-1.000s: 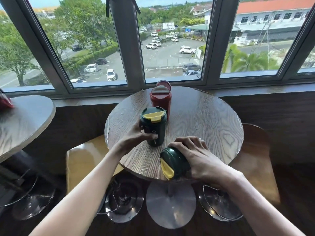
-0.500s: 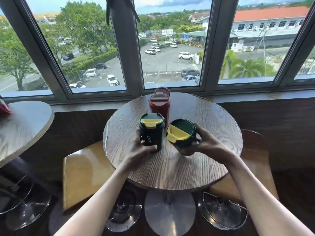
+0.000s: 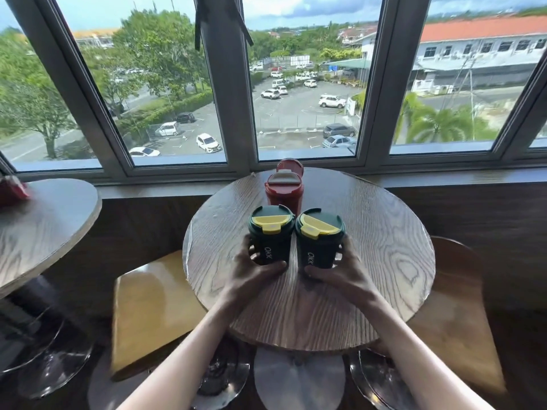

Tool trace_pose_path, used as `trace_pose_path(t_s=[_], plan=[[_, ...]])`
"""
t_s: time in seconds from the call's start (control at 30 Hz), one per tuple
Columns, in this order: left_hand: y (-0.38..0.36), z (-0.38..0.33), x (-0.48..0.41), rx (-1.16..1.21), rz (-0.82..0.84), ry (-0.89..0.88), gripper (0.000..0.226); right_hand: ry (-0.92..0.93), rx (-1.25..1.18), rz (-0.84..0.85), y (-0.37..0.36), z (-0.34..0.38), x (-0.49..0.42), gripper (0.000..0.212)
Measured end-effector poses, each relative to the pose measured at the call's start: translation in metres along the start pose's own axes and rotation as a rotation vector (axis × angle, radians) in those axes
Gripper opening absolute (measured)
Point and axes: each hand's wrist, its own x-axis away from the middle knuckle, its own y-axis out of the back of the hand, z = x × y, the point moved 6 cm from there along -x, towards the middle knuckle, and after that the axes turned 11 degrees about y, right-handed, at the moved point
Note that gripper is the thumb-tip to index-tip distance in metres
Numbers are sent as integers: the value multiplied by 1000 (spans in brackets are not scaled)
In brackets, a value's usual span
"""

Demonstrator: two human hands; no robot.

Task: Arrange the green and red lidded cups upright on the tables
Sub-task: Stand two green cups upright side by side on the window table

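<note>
Two dark green cups with yellow-flapped lids stand upright side by side on the round wooden table (image 3: 384, 238). My left hand (image 3: 251, 272) wraps the base of the left green cup (image 3: 270, 235). My right hand (image 3: 344, 270) wraps the base of the right green cup (image 3: 319, 236). Just behind them stands a red lidded cup (image 3: 284, 190), upright, with a second red cup (image 3: 290, 166) partly hidden behind it. Both green cups rest on the tabletop.
A second round wooden table (image 3: 44, 226) is at the left, with a red object (image 3: 11, 190) at its far edge. Wooden stools (image 3: 154, 309) flank the near table on chrome bases. A window sill and wall (image 3: 444, 179) run right behind the tables.
My right hand lifted the green cup that lay on its side at the table's near edge, turned it upright and set it beside the left green cup. My left hand stayed on its cup.
</note>
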Motion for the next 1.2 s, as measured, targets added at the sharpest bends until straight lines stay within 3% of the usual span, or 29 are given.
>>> trace_pose_path(t_s=[0.2,0.3,0.5,1.07,1.2], plan=[[-2,-11,-4,-61,1,5,77,2,-136,94,7,2,-23,63],[-2,-15,-3,-78,-1,4,73,-27,-190,82,4,-7,-24,74],[-6,-16,-9,-87,-1,-4,70,-25,-138,-21,3,-16,-20,68],[-16,-8,-25,-88,-2,-13,78,-5,-106,15,15,-16,-28,76],[-17,-8,-25,-79,8,-29,70,-23,-103,44,15,-15,-27,81]])
